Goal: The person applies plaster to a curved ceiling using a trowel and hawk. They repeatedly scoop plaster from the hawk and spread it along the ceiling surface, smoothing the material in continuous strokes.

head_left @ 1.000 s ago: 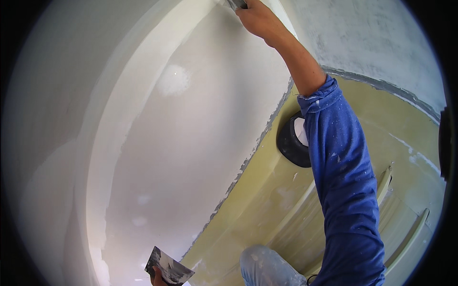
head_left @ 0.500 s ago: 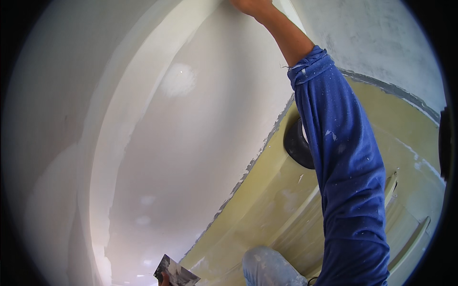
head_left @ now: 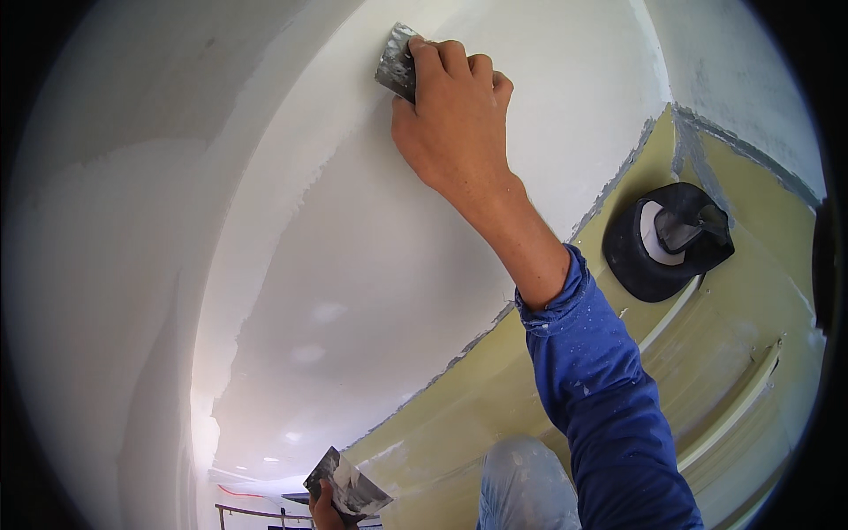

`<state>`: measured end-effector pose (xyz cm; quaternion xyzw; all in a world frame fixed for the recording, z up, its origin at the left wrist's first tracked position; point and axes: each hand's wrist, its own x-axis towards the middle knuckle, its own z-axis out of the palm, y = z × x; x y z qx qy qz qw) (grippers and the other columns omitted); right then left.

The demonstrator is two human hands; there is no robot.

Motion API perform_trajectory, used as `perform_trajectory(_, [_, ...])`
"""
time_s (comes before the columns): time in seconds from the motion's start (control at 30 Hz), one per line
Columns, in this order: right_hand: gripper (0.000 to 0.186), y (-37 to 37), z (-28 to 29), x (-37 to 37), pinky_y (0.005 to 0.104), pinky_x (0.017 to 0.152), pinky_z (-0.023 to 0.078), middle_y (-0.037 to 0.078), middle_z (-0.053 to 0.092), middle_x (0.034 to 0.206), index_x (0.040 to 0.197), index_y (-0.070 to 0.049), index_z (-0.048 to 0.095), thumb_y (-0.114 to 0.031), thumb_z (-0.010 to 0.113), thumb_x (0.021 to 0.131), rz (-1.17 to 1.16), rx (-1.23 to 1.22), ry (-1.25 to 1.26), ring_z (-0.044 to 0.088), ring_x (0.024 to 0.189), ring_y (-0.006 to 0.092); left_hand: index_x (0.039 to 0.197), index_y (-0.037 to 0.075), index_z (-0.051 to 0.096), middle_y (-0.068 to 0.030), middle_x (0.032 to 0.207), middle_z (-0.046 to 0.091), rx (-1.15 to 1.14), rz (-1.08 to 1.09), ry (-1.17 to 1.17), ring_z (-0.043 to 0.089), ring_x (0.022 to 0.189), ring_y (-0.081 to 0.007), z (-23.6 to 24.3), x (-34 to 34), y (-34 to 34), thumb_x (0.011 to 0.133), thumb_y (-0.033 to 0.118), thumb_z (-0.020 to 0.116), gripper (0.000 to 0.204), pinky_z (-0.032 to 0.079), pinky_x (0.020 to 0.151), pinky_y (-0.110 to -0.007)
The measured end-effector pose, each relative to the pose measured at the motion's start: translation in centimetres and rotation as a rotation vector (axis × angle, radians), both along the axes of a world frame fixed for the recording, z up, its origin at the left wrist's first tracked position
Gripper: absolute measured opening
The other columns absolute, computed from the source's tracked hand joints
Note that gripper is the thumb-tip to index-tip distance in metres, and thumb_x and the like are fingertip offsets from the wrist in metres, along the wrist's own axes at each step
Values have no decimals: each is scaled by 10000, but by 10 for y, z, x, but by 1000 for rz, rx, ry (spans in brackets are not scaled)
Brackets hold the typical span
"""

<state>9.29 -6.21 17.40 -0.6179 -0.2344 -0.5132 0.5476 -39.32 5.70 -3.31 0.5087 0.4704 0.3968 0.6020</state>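
Observation:
My right hand [head_left: 459,119] reaches up the pale wall [head_left: 380,212] in a blue, paint-flecked sleeve. Its fingers close on a flat putty knife [head_left: 394,64], whose dark blade carries white filler and lies at the edge of a smooth white band. Low in the picture, my left hand [head_left: 325,510] grips a wider metal scraper [head_left: 360,488], with white filler smeared over its face. Only part of that hand shows.
A black cap [head_left: 629,252] lies on the yellow-green surface [head_left: 495,371] at the right, beside raised strips. A ragged grey seam [head_left: 459,353] runs between this surface and the wall. My knee [head_left: 527,481] in pale, stained trousers shows at the bottom.
My right hand has come down from the upper edge into full view, showing the putty knife. The cap, half hidden by my arm before, now shows whole. The scraper appears higher and further right.

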Motion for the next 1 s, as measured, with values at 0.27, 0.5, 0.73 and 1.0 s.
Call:
perform_trajectory(0.27, [705,76,-32,-107,554,1051,312,153,507,1346,1400,31,473,-133,718,759,143,-52,90,476,1159,311,1254,102,576,-58,987,686,-20,121,26,697,796,-192,-3,-29,-6,1039,270,553,274,615,615,-314])
perform_trajectory(0.5, [796,136,-56,-175,599,1063,302,143,469,1393,1472,12,405,-179,726,769,232,-118,106,455,1232,312,1265,87,583,-82,1030,696,-50,183,-30,701,855,-235,-2,-55,-14,1047,261,528,284,615,691,-369])
perform_trajectory(0.73, [737,175,-83,-223,586,1078,314,122,451,1421,1476,1,411,-168,684,813,283,-249,41,443,1271,300,1279,48,581,-107,1107,694,-63,248,-32,700,949,-261,-1,-71,-22,1049,229,517,299,609,777,-413])
perform_trajectory(1.0, [710,138,-142,-261,555,1094,336,101,488,1399,1478,-63,436,-133,703,824,588,-670,-101,467,1275,298,1317,23,550,-158,1199,663,-209,15,-349,670,1079,-304,9,-55,-34,1051,285,473,382,547,941,-443])
